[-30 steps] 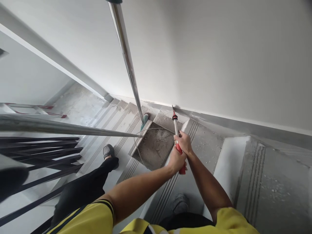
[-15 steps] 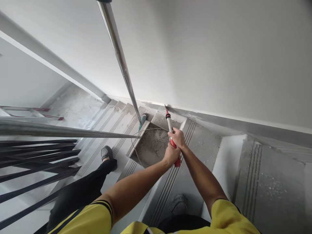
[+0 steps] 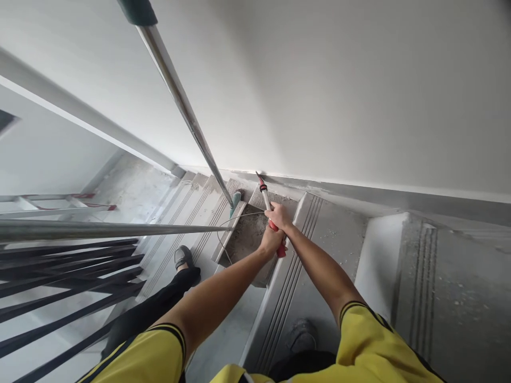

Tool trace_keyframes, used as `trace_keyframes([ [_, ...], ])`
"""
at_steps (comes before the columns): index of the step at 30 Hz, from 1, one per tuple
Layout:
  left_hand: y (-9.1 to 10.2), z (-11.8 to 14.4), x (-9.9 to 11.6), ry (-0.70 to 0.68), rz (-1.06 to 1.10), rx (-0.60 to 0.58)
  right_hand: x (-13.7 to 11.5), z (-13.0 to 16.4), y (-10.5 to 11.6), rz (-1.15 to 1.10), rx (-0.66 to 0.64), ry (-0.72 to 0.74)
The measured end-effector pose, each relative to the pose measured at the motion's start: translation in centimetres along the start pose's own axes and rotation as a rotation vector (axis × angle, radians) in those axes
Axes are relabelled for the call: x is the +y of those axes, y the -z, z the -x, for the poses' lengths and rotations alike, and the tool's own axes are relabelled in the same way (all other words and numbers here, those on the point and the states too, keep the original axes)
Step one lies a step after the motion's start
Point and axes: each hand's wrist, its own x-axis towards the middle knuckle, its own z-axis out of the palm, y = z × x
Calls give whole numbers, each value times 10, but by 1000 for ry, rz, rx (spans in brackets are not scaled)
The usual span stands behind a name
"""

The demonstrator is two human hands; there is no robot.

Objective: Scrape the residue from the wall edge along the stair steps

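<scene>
Both of my hands are closed around a slim hand tool [image 3: 266, 199] with a silver shaft, a red grip and a black ring near its red neck. My right hand [image 3: 278, 215] grips it farther forward. My left hand [image 3: 272, 242] wraps the red grip just behind, close to the right. The tool's narrow dark tip meets the top edge of the grey skirting [image 3: 319, 187], at the foot of the white wall; its exact shape is too small to tell. Below my hands sits an open box-shaped container [image 3: 249, 231] with grey-brown dirt and a thin wire loop.
A metal pole [image 3: 187, 111] with green ends slants up beside the wall. Another pole [image 3: 120, 229] runs in from the left over dark railing bars [image 3: 72, 290]. A ladder [image 3: 56, 203] lies at lower left. Grit covers the stair treads [image 3: 333, 239]; my feet stand on different steps.
The tool and both hands have moved left along the skirting, down the stairs, so the tip is closer to the slanting pole. My grip is unchanged, and the view has shifted slightly.
</scene>
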Motion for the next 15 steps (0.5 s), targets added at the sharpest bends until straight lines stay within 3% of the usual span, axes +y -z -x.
trace_keyframes([
  [3, -34, 39, -17, 50, 3, -73, 11, 49, 42, 5, 74, -42],
  [6, -70, 91, -39, 104, 33, -255, 20, 113, 91, -32, 148, -199],
  [9, -88, 129, -50, 153, 4, -357, 18, 160, 125, -69, 200, -305],
  [12, -91, 142, -48, 166, -12, -441, 14, 174, 138, -48, 205, -312],
  [15, -89, 130, -38, 164, 6, -479, 11, 157, 137, -9, 157, -248],
])
